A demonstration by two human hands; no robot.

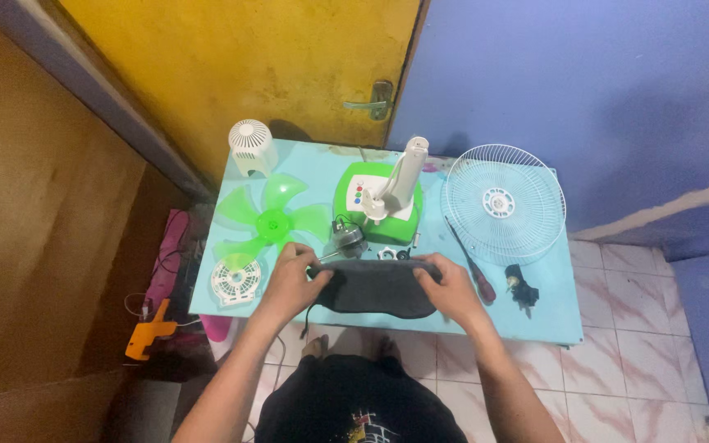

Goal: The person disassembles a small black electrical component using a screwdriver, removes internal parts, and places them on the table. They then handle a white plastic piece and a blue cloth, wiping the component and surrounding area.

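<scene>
pale blue table (568,324) bears fan parts; both hands grip dark cloth (377,287).

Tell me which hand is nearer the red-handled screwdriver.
Right. The right hand grips the dark cloth's end just beside the screwdriver; the left hand holds the cloth's far end, near the green fan blade.

Fan parts laid out on light blue table (551,324)

Green blade (270,218), white wire guard (503,203), green base (375,203), white motor cover (251,146), round white grille (235,281), red-handled screwdriver (471,264); orange tool (148,331) on floor.
</scene>
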